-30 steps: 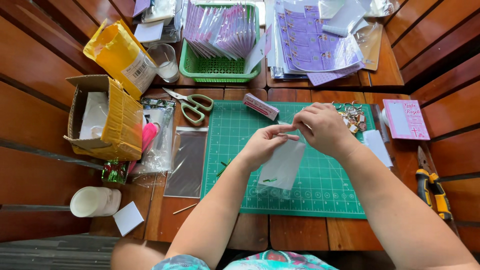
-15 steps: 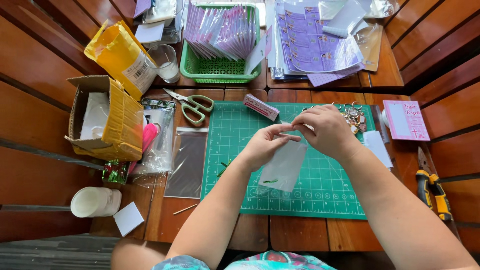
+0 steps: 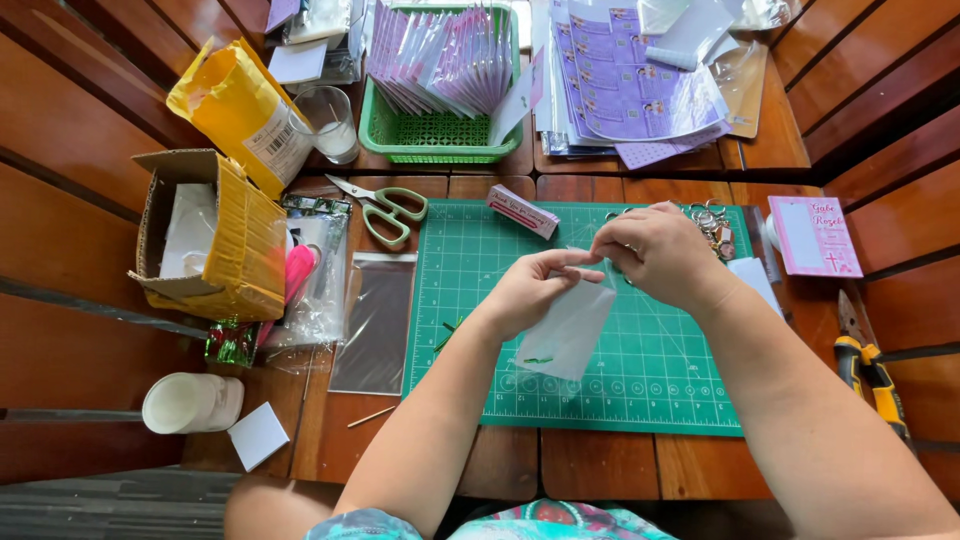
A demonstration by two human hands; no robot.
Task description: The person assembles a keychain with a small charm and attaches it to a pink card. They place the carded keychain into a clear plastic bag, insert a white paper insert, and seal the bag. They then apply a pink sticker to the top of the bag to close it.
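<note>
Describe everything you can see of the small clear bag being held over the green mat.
The small clear bag is a thin, translucent, whitish pouch, apparently plastic film, roughly rectangular and tilted. It hangs from its top edge, pinched between the left hand and the right hand, above the green cutting mat. Its lower end lies on or just over the mat; which one cannot be told. Something small and green shows near its bottom, too small to identify. Whether the mouth is open cannot be told.

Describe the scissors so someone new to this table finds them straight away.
Start at the green cutting mat in the table's middle and go to its far left corner. The scissors lie just off that corner on the wood, below the green basket. Their pale green handles and bare metal blades set them apart from the clear bags nearby.
</note>
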